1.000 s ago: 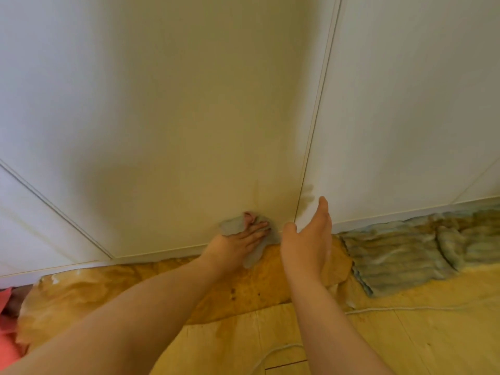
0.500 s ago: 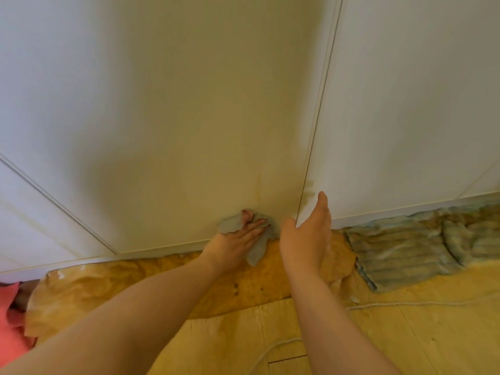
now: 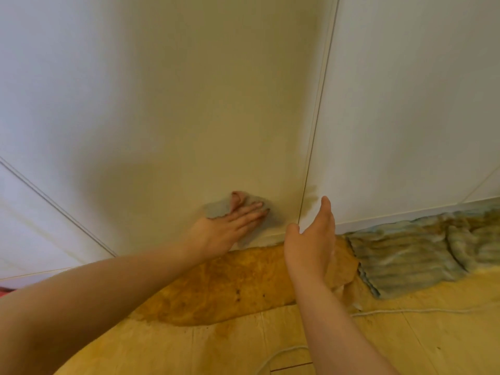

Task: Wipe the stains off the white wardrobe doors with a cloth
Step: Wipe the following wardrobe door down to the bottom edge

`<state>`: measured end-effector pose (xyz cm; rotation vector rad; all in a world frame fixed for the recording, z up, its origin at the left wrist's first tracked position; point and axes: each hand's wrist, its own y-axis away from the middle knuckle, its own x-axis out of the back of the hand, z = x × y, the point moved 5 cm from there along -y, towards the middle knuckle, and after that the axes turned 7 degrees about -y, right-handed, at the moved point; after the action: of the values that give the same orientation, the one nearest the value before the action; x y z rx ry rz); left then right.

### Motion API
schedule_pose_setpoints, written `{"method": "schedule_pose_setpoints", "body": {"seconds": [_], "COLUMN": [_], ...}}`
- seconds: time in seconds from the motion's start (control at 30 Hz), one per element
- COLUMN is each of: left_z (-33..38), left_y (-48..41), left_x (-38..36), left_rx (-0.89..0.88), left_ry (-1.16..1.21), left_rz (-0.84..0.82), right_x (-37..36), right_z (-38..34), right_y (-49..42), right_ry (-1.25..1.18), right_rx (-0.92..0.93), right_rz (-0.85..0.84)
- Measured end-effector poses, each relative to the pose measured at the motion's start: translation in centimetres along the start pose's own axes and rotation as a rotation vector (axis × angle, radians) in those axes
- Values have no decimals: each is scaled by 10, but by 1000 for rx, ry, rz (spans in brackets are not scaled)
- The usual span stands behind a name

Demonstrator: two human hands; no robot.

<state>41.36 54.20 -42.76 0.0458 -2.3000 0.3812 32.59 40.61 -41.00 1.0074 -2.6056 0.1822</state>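
Grey cloth (image 3: 216,211) under flat left hand (image 3: 220,234) at door (image 3: 189,109) bottom edge, right hand (image 3: 311,239) straight-fingered

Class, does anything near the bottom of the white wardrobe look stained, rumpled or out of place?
Yes. A crumpled brown-stained sheet and a rumpled grey-blue ribbed towel lie bunched on the wooden floor against the white wardrobe, neither spread flat.

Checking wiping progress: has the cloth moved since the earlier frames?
Yes. The cloth has gone up and left, away from the seam between the doors.
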Motion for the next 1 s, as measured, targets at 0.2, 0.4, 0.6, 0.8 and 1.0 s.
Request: {"method": "schedule_pose_setpoints", "body": {"seconds": [0.2,0.4,0.6,0.8,1.0], "left_z": [-10,-7,-38,-21,-66], "left_y": [-3,-9,-51,-15,-47], "left_x": [8,19,40,22,67], "left_rx": [165,141,300,109,356], "left_ry": [5,46,-28,11,-73], "left_rz": [94,118,277,158,298], "right_x": [0,-2,-6,10,0], "right_z": [0,-7,-6,-10,-12], "right_y": [-3,-6,0,-5,-1], "right_ry": [-36,-39,-31,-40,-35], "right_rx": [-30,9,-10,28,14], "right_rz": [18,38,22,53,45]}}
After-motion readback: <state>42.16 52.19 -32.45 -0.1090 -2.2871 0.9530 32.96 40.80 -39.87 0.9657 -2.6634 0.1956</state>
